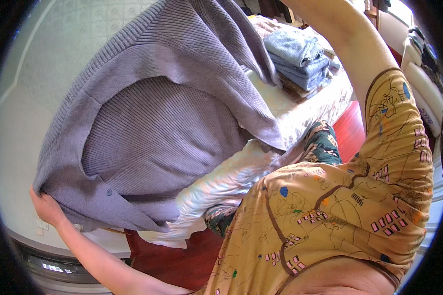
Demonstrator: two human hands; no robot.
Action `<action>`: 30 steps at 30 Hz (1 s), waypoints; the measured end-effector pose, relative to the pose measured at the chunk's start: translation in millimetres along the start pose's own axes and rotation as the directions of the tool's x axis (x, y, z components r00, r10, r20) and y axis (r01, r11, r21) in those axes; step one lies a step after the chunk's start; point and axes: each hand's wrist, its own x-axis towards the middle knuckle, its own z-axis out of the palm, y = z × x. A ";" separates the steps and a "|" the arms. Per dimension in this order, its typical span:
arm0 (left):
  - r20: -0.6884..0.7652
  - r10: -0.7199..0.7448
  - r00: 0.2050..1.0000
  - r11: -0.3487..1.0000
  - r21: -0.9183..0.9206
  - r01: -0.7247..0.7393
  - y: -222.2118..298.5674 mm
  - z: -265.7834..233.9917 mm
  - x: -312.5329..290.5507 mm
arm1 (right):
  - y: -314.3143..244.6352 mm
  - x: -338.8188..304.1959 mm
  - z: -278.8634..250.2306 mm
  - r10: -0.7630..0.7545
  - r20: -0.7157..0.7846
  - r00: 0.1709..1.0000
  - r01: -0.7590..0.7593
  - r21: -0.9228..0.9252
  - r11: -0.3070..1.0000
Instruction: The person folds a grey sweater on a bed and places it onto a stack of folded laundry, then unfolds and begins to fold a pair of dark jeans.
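Observation:
A large grey-purple ribbed cardigan (152,132) hangs spread out in the air in front of me, its wide front opening facing me. One button (109,192) shows near its lower left edge. My left hand (46,208) is closed on the cardigan's left end, with the fingers partly behind the knit. The right arm reaches up past the top edge of the picture, so that hand is out of sight. Loose parts of the knit droop at the upper right and along the bottom, over the bed.
Behind the cardigan lies a bed with a shiny white cover (221,172). Folded clothes, blue denim among them, form a stack (300,59) on its far right part. A pale wall (34,98) rises at left. Reddish wooden floor (177,258) shows below; a white sofa (423,83) stands far right.

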 end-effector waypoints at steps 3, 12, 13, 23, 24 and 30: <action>-0.102 -0.004 0.995 1.000 -0.015 0.003 18.2 -22.3 -1.1 | 6.4 2.0 6.5 0.106 0.003 0.994 -0.098 -0.351 0.931; -0.462 0.281 0.841 0.892 -0.197 -0.406 69.0 -90.0 -40.7 | 24.7 2.4 89.3 0.504 -0.268 0.821 -0.143 0.758 0.636; -0.465 0.227 0.856 0.896 -0.245 -0.371 91.8 -90.5 -52.9 | 35.9 4.8 88.5 0.525 -0.297 0.798 -0.061 0.827 0.559; -0.418 0.380 0.825 0.616 -0.551 -0.563 212.9 -72.8 -46.7 | -199.6 16.3 75.8 -0.407 -0.214 0.888 0.170 0.975 -0.143; -0.427 0.339 0.838 0.583 -0.604 -0.544 227.2 -66.2 -49.4 | -221.6 10.0 71.7 -0.486 -0.106 0.868 0.062 0.992 -0.106; 0.446 0.317 0.837 -0.034 -0.877 0.480 290.6 -40.8 -82.4 | -240.7 -8.6 80.0 -0.238 0.131 0.962 0.027 0.825 0.565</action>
